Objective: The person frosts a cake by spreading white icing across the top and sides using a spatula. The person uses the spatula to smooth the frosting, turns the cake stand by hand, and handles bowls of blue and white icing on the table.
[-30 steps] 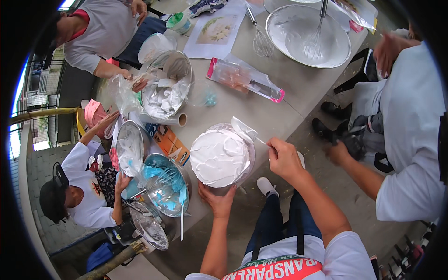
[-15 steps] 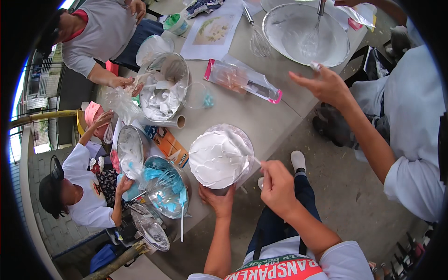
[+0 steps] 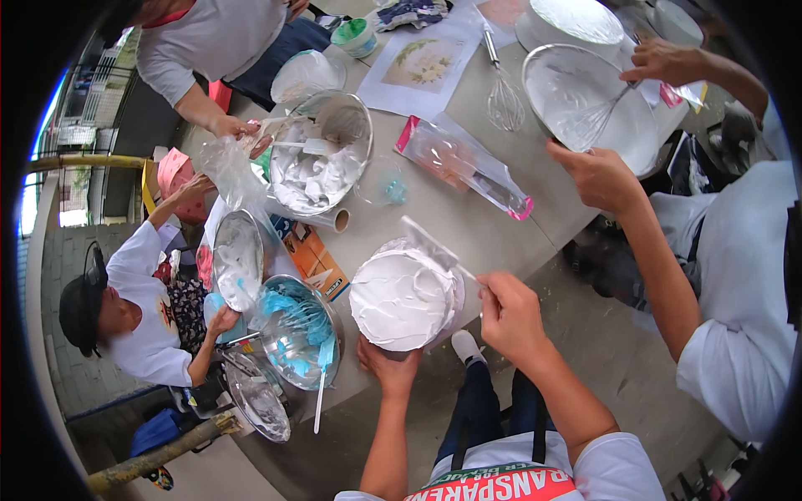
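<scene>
A round cake [image 3: 393,305] covered in uneven white icing sits at the near edge of the table. My left hand [image 3: 390,367] is closed around its near lower side, with the fingertips partly hidden beneath it. In my right hand [image 3: 511,313], closed in a grip, is a white spatula [image 3: 431,243]. Its flat blade carries icing and is tilted over the cake's far right edge; I cannot tell whether it touches. Left of the cake, a metal bowl [image 3: 334,367] contains blue icing, a whisk and a second spatula [image 3: 322,380] with a blue-smeared blade.
A big bowl of white icing [image 3: 363,179] stands beyond, beside a paper roll [image 3: 338,220] and an orange box [image 3: 313,260]. Clear packaging [image 3: 464,163] and a loose whisk [image 3: 505,102] lie farther right. A co-worker's hands hold another large bowl [image 3: 535,63] and whisk; two people are at left.
My right hand has raised the spatula from the icing's right side to above the far edge. The co-worker at right now grasps the large bowl, which is tilted. The view has shifted slightly.
</scene>
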Demonstrator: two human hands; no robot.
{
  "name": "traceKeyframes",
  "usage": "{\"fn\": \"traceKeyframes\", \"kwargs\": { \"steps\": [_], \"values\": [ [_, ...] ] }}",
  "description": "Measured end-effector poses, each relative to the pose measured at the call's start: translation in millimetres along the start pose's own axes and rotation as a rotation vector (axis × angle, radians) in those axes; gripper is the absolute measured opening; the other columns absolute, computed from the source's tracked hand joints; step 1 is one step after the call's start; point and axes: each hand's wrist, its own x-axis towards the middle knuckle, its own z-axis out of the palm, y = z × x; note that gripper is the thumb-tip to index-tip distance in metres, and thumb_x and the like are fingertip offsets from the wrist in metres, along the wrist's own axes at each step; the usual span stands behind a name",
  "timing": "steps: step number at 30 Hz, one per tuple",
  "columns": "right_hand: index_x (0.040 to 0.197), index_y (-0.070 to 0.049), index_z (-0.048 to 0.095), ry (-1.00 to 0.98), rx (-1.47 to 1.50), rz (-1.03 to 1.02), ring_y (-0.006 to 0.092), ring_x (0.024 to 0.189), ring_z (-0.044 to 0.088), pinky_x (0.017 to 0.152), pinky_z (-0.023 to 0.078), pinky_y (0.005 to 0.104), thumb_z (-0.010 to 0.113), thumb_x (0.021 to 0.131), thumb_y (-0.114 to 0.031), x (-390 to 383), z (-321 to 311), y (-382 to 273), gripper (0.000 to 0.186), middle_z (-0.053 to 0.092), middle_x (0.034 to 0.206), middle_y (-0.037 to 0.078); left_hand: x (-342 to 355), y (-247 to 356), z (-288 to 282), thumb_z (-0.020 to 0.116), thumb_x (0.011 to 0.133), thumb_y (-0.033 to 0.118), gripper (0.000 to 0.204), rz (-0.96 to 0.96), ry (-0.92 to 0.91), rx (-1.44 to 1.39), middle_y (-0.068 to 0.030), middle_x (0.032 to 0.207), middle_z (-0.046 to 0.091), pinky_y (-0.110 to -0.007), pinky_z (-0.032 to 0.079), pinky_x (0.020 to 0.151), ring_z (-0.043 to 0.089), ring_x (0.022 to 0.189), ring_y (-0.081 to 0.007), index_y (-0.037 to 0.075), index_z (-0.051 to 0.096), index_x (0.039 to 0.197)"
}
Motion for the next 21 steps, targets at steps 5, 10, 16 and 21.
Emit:
{"fn": "traceKeyframes", "kwargs": {
  "steps": [5, 10, 16, 21],
  "values": [
    [0.094, -0.001, 0.063, -0.109, -0.232, -0.044, 0.0387, 0.073, 0.061, 0.064, 0.049, 0.0416, 0.060, 0.082, 0.002, 22.5, 10.9, 44.3, 0.012, 0.062, 0.081, 0.018, 3.1, 13.9, -4.9, 0.089, 0.057, 0.036, 0.114, -0.013, -0.041, -0.027, -0.0241, 0.141, 0.036, -0.058, 0.021, 0.109, 0.028, 0.134, -0.0423, 0.002, 0.024, 0.145],
    [0.093, -0.001, 0.063, -0.173, -0.165, -0.106, 0.0400, 0.073, 0.060, 0.064, 0.049, 0.0428, 0.060, 0.082, 0.002, 26.8, 0.0, -5.4, 0.012, 0.061, 0.079, 0.018, 2.7, 14.5, -7.9, 0.089, 0.056, 0.036, 0.115, -0.075, -0.054, -0.023, -0.0229, 0.141, 0.037, -0.057, 0.021, 0.110, 0.027, 0.135, -0.0414, 0.003, 0.025, 0.145],
    [0.093, 0.000, 0.063, -0.180, -0.175, -0.093, 0.0396, 0.075, 0.061, 0.066, 0.050, 0.0414, 0.059, 0.080, 0.004, 61.2, 14.4, 33.1, 0.014, 0.062, 0.081, 0.019, 6.3, 15.5, -11.0, 0.089, 0.055, 0.039, 0.115, -0.068, -0.081, -0.064, -0.0214, 0.141, 0.037, -0.057, 0.022, 0.110, 0.027, 0.135, -0.0407, 0.005, 0.026, 0.145],
    [0.093, 0.000, 0.064, -0.379, -0.185, -0.153, 0.0395, 0.077, 0.062, 0.067, 0.050, 0.0414, 0.059, 0.080, 0.003, 74.4, 15.3, 30.6, 0.014, 0.063, 0.083, 0.019, 8.2, 16.4, -15.4, 0.089, 0.054, 0.042, 0.116, -0.081, -0.120, -0.037, -0.0211, 0.142, 0.037, -0.057, 0.022, 0.109, 0.028, 0.136, -0.0409, 0.006, 0.027, 0.145]
  ]
}}
